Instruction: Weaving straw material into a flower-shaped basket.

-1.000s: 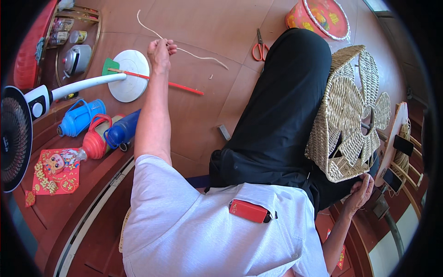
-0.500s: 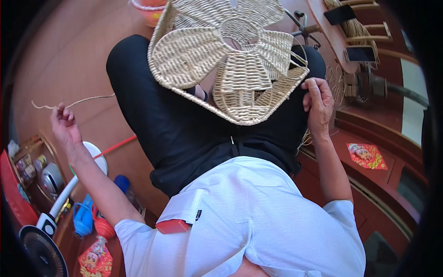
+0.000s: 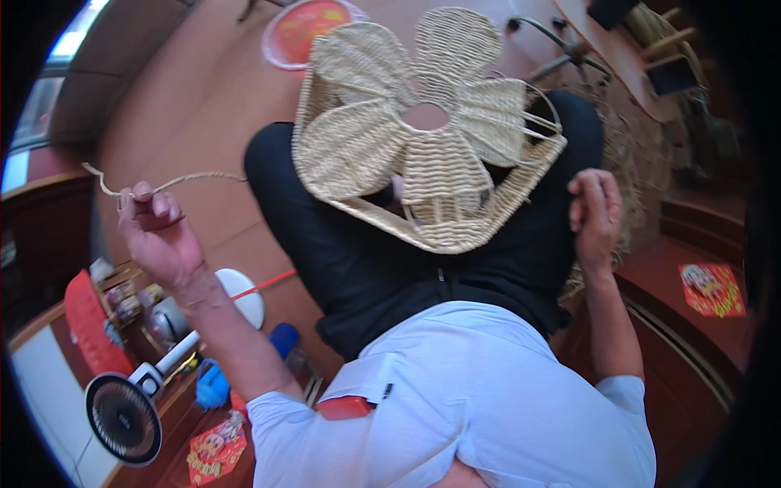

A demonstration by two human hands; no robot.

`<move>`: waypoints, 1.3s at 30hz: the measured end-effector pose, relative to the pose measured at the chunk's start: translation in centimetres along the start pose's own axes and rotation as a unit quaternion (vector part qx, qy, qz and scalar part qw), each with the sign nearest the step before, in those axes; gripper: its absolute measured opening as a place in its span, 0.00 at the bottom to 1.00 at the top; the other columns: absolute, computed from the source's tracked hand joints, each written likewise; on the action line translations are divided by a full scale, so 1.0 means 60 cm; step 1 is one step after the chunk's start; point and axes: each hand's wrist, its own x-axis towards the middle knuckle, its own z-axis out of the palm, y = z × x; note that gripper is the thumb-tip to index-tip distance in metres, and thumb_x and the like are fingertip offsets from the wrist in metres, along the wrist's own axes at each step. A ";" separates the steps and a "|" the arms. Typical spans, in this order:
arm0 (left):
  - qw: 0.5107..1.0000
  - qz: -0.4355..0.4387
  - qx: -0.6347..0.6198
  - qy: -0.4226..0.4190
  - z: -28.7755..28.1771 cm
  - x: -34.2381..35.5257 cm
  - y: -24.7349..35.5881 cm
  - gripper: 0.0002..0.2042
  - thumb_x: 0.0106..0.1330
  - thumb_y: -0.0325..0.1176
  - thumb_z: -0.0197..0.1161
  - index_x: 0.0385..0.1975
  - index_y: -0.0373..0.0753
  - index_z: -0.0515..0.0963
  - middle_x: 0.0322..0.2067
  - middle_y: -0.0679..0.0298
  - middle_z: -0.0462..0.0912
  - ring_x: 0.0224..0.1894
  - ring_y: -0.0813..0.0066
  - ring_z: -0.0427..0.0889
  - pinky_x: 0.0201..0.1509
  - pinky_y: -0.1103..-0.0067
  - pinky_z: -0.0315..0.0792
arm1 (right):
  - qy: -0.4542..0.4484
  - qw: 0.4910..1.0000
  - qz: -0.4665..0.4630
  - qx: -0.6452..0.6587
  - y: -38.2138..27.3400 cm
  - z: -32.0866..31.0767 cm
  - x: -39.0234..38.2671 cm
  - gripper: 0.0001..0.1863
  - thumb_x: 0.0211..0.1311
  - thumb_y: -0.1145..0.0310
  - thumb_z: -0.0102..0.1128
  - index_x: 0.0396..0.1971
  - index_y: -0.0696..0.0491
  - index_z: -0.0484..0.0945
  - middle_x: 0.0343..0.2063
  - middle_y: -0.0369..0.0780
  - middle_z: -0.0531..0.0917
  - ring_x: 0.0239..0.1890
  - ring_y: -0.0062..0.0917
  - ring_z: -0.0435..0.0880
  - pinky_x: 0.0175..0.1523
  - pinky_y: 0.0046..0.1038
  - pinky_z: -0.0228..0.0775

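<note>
Head view: reddish-brown floor (image 3: 203, 106) underfoot

I see my left hand (image 3: 159, 236) raised out to the side, fingers pinched closed with the forearm angled upward, while my right hand (image 3: 596, 215) hovers loosely curled, elbow bent.
</note>
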 end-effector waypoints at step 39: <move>0.715 -0.272 0.644 -0.001 -0.285 -0.045 -0.207 0.17 0.76 0.46 0.66 0.46 0.37 0.85 0.22 0.63 0.84 0.17 0.70 0.79 0.17 0.71 0.69 | 0.151 0.937 0.311 0.039 0.373 -0.204 -0.042 0.12 0.82 0.55 0.63 0.43 0.48 0.82 0.31 0.28 0.83 0.23 0.09 0.74 0.26 0.16 0.66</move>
